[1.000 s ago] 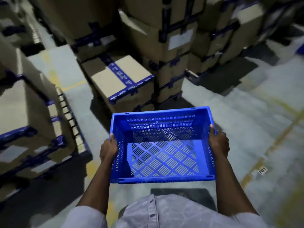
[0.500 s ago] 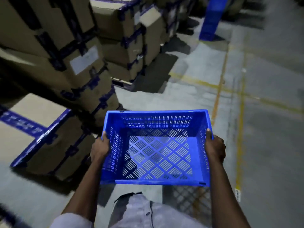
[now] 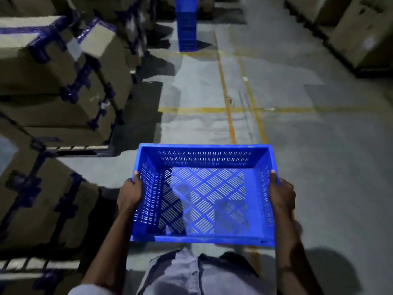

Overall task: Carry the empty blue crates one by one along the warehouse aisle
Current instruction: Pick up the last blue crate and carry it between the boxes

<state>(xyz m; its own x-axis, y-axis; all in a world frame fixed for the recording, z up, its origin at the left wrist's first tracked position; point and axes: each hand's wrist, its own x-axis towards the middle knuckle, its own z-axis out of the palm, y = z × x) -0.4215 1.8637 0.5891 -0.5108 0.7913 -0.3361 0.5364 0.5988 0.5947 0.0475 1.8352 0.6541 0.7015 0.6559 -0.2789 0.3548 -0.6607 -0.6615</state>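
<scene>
Empty blue crate [image 3: 204,158] is carried level, my left grip [image 3: 129,194] and right grip [image 3: 281,196] each clamped on a side rim. A crate stack [image 3: 186,28] stands well beyond the crate, cardboard boxes [image 3: 63,67] to its left. Recommended: hold it level, steer clear of the boxes.

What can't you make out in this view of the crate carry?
Head view only.
1. Fingers of the left hand and right hand: hidden behind the crate walls; only thumbs show.
2. Blue stack up the aisle: top cut off by the frame edge, crate count blurred.
3. Labels on the boxes at left: motion-blurred, unreadable.
</scene>
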